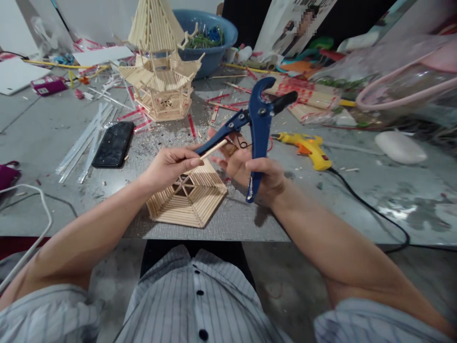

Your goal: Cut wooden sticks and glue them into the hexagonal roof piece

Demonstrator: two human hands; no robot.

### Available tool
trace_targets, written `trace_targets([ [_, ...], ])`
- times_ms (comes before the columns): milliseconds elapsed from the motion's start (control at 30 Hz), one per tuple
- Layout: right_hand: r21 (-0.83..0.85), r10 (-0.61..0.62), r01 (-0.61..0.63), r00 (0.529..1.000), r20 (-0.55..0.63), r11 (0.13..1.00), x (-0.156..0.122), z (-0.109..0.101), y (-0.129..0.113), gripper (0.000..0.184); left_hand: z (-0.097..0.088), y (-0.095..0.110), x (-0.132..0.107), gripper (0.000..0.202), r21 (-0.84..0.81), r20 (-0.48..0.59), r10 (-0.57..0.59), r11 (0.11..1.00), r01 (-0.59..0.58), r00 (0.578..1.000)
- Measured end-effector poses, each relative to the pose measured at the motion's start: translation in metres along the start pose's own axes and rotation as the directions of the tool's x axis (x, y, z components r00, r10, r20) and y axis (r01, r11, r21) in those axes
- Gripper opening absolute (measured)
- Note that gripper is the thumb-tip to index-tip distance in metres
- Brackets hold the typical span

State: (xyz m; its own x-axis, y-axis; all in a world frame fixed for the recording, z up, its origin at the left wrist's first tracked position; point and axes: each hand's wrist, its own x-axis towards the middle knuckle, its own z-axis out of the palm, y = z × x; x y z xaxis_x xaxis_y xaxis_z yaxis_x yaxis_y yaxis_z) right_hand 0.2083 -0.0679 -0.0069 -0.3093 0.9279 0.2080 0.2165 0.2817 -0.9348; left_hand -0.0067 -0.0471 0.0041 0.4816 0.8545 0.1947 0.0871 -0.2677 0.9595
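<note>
Pinched between the thumb and fingers of my left hand [174,164] is a short thin wooden stick [214,149], tilted up to the right. My right hand [266,174] holds a blue pipe cutter [259,128], its thumb over one handle and its other fingers loosely spread. The cutter's handles stand apart and its curved jaw points up. The second handle reaches behind the stick toward my left hand. Beneath both hands lies a hexagonal panel [178,209] of wooden sticks with a spoked opening in its middle, partly covered by my left hand.
A stick-built pagoda model [160,71] stands at the back before a blue basin [210,57]. A phone [113,144] and clear glue sticks [76,143] lie left. At right are a yellow glue gun [310,148] with a trailing cord and a white rounded object [400,146]. Scraps litter the table.
</note>
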Motion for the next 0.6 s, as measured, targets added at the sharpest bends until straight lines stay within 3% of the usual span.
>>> trace_targets([
  [100,0.332,0.002,-0.032,0.996,0.09,0.943,0.001,0.004,-0.012,0.026,0.001,-0.004,0.0,0.024,0.041,0.042,-0.029,0.999,0.027,0.999],
  [233,0.362,0.058,-0.069,0.998,0.04,0.93,0.002,0.008,-0.017,0.026,0.004,-0.007,0.002,0.025,0.062,0.085,-0.007,0.998,0.002,0.996],
  [333,0.201,0.031,0.004,0.985,-0.169,0.98,0.004,0.004,-0.01,0.028,0.0,-0.007,0.004,0.024,0.063,-0.048,0.02,0.998,-0.017,0.999],
  [467,-0.172,-0.052,-0.032,0.886,-0.461,0.985,0.008,-0.015,0.013,0.039,-0.009,-0.007,0.009,0.022,0.024,-0.263,-0.058,0.997,0.067,0.963],
  [533,-0.343,-0.096,-0.083,0.875,-0.474,0.936,0.011,-0.023,0.024,0.048,-0.011,-0.008,0.01,0.022,-0.024,-0.282,-0.067,0.998,0.062,0.957],
  [600,-0.472,-0.126,-0.103,0.895,-0.429,0.875,0.013,-0.026,0.031,0.055,-0.012,-0.008,0.011,0.022,-0.062,-0.281,-0.07,0.997,0.055,0.957],
])
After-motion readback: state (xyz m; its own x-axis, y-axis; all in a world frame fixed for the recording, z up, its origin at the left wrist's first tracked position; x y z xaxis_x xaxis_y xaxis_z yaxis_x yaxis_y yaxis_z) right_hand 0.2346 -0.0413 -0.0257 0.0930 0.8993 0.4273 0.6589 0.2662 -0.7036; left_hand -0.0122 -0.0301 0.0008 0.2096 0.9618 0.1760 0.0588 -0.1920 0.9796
